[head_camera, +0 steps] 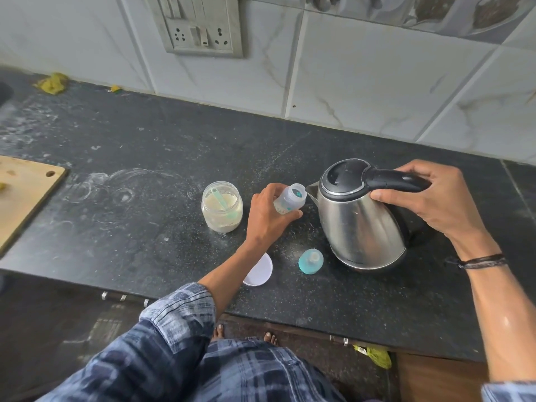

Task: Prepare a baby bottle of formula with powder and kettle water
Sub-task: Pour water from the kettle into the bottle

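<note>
My left hand (pixel 266 217) grips a small clear baby bottle (pixel 291 200), tilted with its open mouth toward the kettle's spout. My right hand (pixel 429 200) grips the black handle of a steel electric kettle (pixel 359 224), which leans spout-first toward the bottle. The spout tip sits right at the bottle's mouth. An open glass jar of pale formula powder (pixel 222 208) stands left of the bottle, with a teal scoop (pixel 219 197) stuck in it. The bottle's teal cap with teat (pixel 311 261) lies on the counter in front of the kettle.
The jar's white lid (pixel 261 272) lies near the front edge of the dark stone counter (pixel 162 146). A wooden cutting board (pixel 20 195) sits at the far left. A tiled wall with a socket panel (pixel 200 27) runs behind. My bare feet show below the counter.
</note>
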A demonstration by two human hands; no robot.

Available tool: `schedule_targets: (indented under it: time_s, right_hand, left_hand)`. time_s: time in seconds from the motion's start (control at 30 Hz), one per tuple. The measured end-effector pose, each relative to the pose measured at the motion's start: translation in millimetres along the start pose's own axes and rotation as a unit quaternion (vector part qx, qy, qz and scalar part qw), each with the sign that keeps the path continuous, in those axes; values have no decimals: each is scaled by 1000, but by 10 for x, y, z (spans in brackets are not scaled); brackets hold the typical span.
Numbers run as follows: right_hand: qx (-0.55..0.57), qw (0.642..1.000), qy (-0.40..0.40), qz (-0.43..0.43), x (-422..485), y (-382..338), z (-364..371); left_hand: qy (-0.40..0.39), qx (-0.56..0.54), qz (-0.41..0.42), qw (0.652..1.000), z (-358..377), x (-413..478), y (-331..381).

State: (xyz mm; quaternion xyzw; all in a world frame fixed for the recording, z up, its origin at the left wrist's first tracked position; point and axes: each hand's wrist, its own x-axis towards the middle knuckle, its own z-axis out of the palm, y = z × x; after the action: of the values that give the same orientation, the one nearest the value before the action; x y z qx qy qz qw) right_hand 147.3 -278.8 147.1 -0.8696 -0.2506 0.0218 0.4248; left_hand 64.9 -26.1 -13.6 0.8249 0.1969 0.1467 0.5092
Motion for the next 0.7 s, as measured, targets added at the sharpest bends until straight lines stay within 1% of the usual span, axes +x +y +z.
schedule_targets:
  time_s: [0.37, 0.7]
  right_hand:
    - [-15, 1000, -20, 8, 69, -107, 80]
    - [-21, 1000, -21, 3, 93, -128, 76]
  left_hand:
    - [6, 3, -3, 1000, -24, -18, -45]
    - [1, -4, -13, 1000, -39, -13, -52]
